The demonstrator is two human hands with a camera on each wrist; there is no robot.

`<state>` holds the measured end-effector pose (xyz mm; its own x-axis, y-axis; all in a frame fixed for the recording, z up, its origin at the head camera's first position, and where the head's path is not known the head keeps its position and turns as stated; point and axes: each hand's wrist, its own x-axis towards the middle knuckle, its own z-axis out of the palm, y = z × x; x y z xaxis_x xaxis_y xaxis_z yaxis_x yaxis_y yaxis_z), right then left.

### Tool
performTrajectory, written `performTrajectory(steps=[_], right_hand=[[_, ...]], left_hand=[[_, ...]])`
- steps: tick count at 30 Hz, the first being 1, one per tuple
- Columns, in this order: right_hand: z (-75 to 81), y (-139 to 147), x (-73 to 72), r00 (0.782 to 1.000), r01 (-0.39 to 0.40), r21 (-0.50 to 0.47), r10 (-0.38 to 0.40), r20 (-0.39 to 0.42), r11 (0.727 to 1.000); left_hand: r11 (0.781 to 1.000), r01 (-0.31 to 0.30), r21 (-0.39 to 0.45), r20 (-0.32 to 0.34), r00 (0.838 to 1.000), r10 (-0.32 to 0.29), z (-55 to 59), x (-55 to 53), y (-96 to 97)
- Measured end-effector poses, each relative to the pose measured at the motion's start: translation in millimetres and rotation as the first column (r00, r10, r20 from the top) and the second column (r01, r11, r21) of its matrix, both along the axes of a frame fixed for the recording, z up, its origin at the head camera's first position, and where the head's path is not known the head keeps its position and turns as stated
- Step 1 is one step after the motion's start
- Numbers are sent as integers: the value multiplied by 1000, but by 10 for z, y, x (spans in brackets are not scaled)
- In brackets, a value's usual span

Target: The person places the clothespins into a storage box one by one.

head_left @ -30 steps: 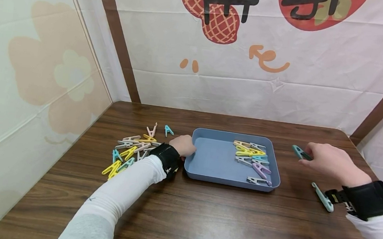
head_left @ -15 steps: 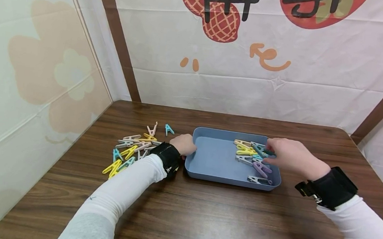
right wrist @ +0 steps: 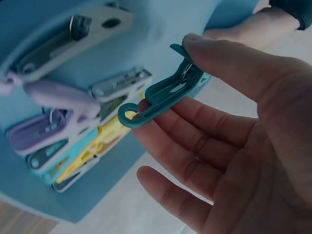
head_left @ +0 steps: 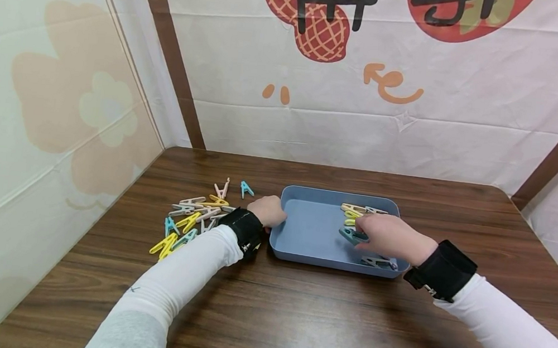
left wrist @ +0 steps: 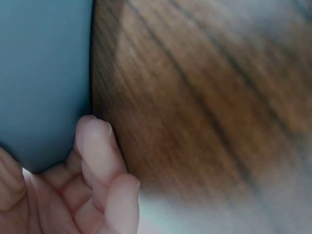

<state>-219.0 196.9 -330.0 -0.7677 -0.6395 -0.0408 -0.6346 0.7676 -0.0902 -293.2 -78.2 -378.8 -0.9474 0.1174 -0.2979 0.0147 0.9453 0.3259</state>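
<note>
My left hand (head_left: 267, 211) grips the left wall of a blue-grey tray (head_left: 303, 258); in the left wrist view its curled fingers (left wrist: 100, 153) lie against the tray's edge. Over the right half of the tray, my right hand (head_left: 388, 236) pinches a dark teal clothespin (head_left: 352, 236) between thumb and fingers. The right wrist view shows this clothespin (right wrist: 168, 92) held above the tray floor, its ringed end pointing left. Below it lie a purple clothespin (right wrist: 44, 129), a yellow clothespin (right wrist: 107, 139) and several others. In the head view my right hand hides part of that group.
A loose heap of several clothespins, with a yellow clothespin (head_left: 187, 221) among them, lies on the wooden table (head_left: 295, 321) left of the tray. A light-blue clothespin (head_left: 246, 189) lies apart behind my left hand. A printed cloth wall (head_left: 303, 134) stands behind the table.
My right hand has carried the dark teal clothespin leftward from the table's right side to over the tray. A pale clothespin on the right is now out of sight behind my arm. My left hand stays put.
</note>
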Motion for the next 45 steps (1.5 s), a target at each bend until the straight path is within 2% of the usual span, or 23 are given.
performTrajectory(steps=[15,25,30,45], right_hand=[[-161,-60,-19,997,-3,51,-1,71,999],[-143,-35,17,995,34,99,-43,86,994],[-129,-19,36,990,56,99,-68,120,994],[-130,59,63,987,40,62,-49,151,997]], left_hand=[[1000,5,11,1,1000,-5,0,1,16],[1000,-2,11,6,1000,2,-4,-5,13],[1000,-3,12,2,1000,3,-9,5,10],[1000,-6,1,-6,1000,6,5,16,3]])
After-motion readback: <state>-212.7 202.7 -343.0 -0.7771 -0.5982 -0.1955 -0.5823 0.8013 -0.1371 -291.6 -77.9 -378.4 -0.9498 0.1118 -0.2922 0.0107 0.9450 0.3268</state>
